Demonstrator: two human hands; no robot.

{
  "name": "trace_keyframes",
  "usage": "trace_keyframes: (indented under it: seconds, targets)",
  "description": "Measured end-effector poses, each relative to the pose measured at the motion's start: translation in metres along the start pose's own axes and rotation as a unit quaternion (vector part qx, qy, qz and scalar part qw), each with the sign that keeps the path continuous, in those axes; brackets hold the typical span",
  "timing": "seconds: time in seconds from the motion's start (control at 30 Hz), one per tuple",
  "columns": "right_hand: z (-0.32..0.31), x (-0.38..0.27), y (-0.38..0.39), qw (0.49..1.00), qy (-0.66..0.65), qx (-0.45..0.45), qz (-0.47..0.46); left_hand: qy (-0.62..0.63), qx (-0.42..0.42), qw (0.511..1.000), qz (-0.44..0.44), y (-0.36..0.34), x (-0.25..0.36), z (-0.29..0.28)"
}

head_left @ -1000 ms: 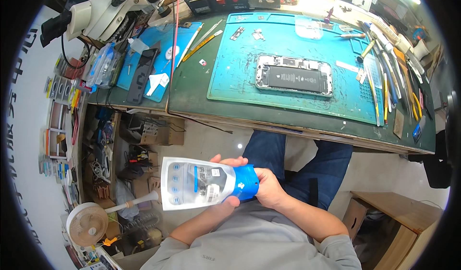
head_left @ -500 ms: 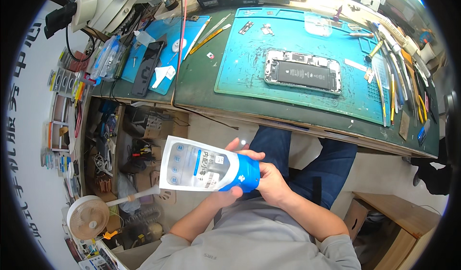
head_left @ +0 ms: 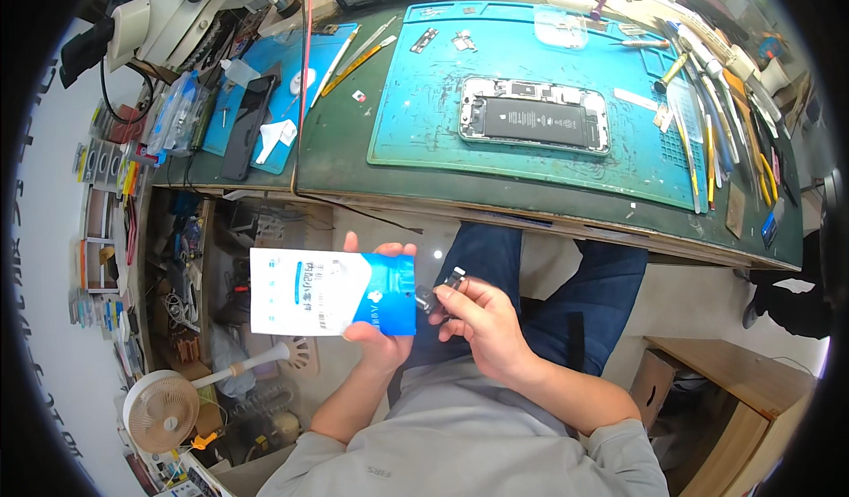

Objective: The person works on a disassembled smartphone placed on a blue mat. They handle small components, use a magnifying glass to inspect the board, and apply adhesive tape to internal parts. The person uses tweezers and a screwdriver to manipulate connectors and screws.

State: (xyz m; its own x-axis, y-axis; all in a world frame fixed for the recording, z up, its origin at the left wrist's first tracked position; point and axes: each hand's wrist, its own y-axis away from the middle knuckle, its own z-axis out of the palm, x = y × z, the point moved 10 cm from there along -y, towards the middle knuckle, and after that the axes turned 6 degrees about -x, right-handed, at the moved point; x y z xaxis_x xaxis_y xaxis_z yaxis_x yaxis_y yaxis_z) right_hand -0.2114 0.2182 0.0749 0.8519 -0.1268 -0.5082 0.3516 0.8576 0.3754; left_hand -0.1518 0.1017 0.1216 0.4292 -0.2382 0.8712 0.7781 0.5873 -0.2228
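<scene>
My left hand (head_left: 382, 345) grips a white and blue plastic pouch (head_left: 334, 294) from behind, with the thumb on its lower edge and fingertips showing above. The pouch lies sideways over my lap, its blue end toward my right hand (head_left: 485, 322). Between thumb and fingers my right hand pinches a small black phone part with a flex cable (head_left: 426, 300), just outside the pouch's blue end. Its exact kind is too small to tell. On the blue repair mat (head_left: 398, 134) beyond lies an opened phone (head_left: 535, 118), its black battery and inner parts exposed.
A dark phone screen (head_left: 249, 127) rests on a smaller mat at the left, below a microscope (head_left: 133, 28). Tweezers, picks and brushes (head_left: 718, 117) crowd the bench's right side. A red cable (head_left: 305, 81) hangs across the left. A fan (head_left: 164, 411) stands lower left.
My right hand has moved away from the pouch's blue end and now shows the black phone part in its fingers. The pouch has shifted left. The whole view has shifted slightly.
</scene>
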Motion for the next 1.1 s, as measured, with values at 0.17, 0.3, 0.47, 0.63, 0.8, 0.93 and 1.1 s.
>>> trace_keyframes:
  seconds: [0.17, 0.3, 0.47, 0.63, 0.8, 0.93, 1.1]
  targets:
    - [-0.012, -0.02, 0.006, 0.994, 0.088, 0.041, -0.051, 0.013, 0.126, 0.991, 0.029, -0.004, 0.018, -0.047]
    - [-0.011, -0.041, 0.013, 0.989, 0.119, 0.042, -0.076, -0.106, 0.083, 0.991, -0.023, -0.026, 0.058, -0.061]
    - [-0.003, -0.069, 0.025, 0.977, 0.176, 0.038, -0.115, -0.317, 0.082, 0.944, -0.051, -0.071, 0.114, -0.071]
    - [0.006, -0.094, 0.037, 0.962, 0.229, 0.039, -0.146, -0.368, 0.013, 0.922, -0.12, -0.177, 0.108, -0.033]
    - [0.015, -0.111, 0.047, 0.941, 0.289, 0.041, -0.173, -0.79, 0.061, 0.584, 0.178, -0.186, 0.143, 0.004]
    - [0.011, -0.123, 0.051, 0.92, 0.325, 0.049, -0.213, -0.588, -0.104, 0.801, 0.04, -0.135, 0.112, 0.038]
    - [0.052, -0.148, 0.066, 0.76, 0.571, 0.04, -0.307, -0.34, -0.286, 0.888, -0.118, -0.074, 0.06, 0.094]
